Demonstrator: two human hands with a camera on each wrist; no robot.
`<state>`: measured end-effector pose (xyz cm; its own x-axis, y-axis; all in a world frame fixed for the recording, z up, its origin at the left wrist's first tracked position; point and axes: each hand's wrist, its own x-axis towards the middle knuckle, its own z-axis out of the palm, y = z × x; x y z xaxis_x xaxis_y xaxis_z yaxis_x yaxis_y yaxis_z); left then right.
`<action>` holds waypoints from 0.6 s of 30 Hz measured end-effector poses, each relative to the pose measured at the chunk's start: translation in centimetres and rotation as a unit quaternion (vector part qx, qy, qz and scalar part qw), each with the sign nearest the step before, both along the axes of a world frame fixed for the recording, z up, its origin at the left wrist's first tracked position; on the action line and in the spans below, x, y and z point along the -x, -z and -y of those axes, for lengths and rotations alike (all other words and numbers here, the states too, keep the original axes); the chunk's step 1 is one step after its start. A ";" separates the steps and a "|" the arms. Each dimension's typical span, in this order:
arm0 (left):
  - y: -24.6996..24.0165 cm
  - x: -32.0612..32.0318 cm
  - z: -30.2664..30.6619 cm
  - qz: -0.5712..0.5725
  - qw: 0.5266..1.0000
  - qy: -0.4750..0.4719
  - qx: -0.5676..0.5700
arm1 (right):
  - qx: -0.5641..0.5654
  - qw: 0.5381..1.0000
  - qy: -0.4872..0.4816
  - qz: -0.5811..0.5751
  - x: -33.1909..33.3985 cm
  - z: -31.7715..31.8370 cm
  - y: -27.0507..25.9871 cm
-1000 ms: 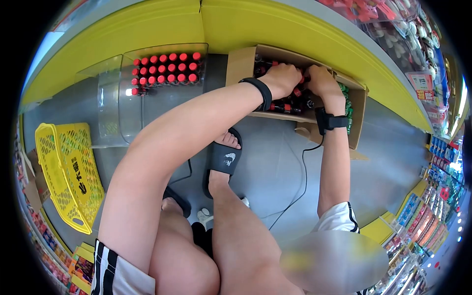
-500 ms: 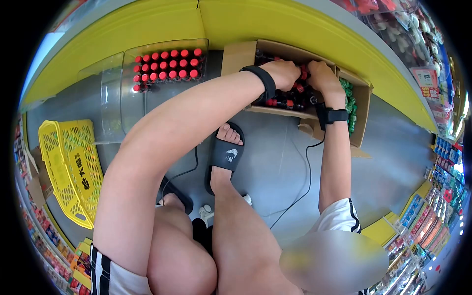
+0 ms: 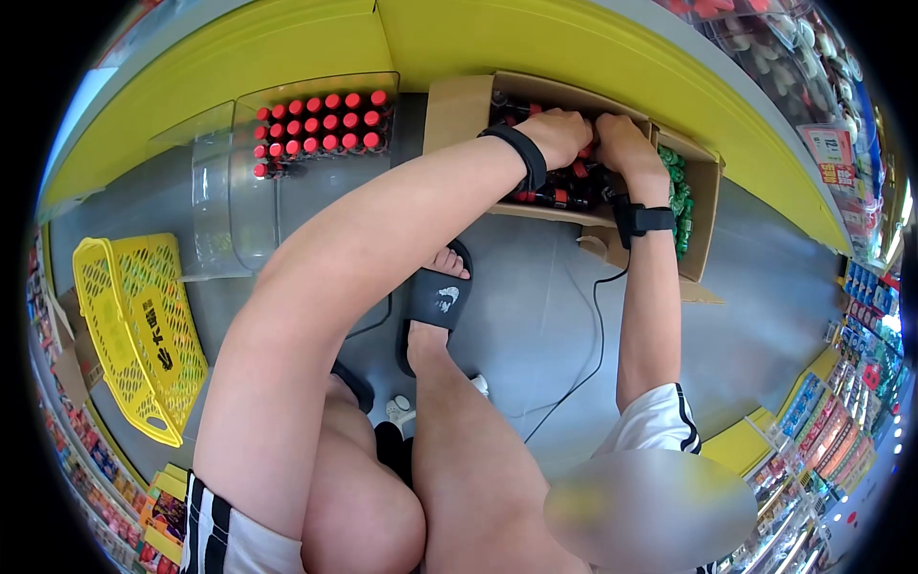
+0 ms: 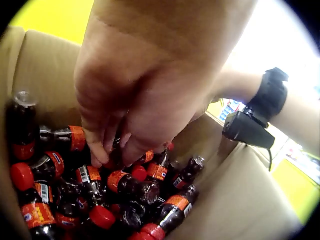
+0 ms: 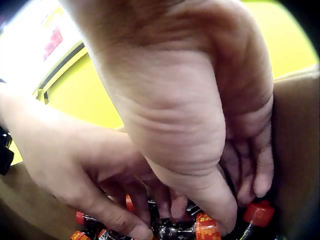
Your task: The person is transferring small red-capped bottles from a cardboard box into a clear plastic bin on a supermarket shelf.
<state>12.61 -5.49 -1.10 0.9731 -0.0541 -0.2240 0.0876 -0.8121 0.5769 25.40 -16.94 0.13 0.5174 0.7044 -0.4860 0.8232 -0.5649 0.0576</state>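
Observation:
Both hands reach into an open cardboard carton (image 3: 693, 263) of small dark cola bottles (image 4: 175, 212) with red caps and orange labels, lying in a jumble. My left hand (image 3: 555, 139) bends its fingers down, and in the right wrist view a red cap (image 5: 130, 202) shows between its thumb and fingers. Close beside it, my right hand (image 3: 629, 158) has its thumb (image 5: 220, 202) against an orange-labelled bottle (image 5: 207, 227). Its other fingers hang over another red cap (image 5: 260, 212); I cannot tell whether it grips anything.
A clear plastic bin (image 3: 258, 225) on the left holds rows of upright red-capped bottles (image 3: 330, 124). Green bottles (image 3: 677, 191) fill the carton's right end. A yellow basket (image 3: 143, 335) stands at far left. A thin cable (image 3: 598, 325) crosses the floor from the right wrist.
The head view has shifted slightly. Both hands stay low in the carton close together, with small finger movements; the left hand has edged slightly right. The rows in the clear bin look the same.

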 end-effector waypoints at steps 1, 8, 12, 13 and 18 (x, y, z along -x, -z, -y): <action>0.2 0.0 -0.1 0.018 1.000 0.001 0.019 | 0.002 1.000 0.000 0.000 0.1 0.0 0.0; -0.9 -0.3 -0.4 -0.045 0.999 -0.003 0.016 | 0.012 1.000 -0.014 -0.019 -0.4 0.3 0.6; -2.0 0.1 0.0 -0.063 0.998 -0.019 0.024 | 0.010 1.000 0.007 -0.011 0.0 0.3 0.2; -2.2 0.2 0.2 -0.063 0.998 -0.016 0.019 | 0.014 1.000 0.012 -0.009 0.1 0.3 0.2; -1.8 0.0 0.2 -0.053 0.998 -0.020 0.004 | 0.005 1.000 0.017 -0.018 0.0 0.3 0.3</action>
<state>12.57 -5.72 0.69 0.9453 -0.0177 -0.3257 0.1812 -0.8017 0.5695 25.40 -17.22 -0.16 0.5230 0.6822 -0.5110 0.8054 -0.5917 0.0344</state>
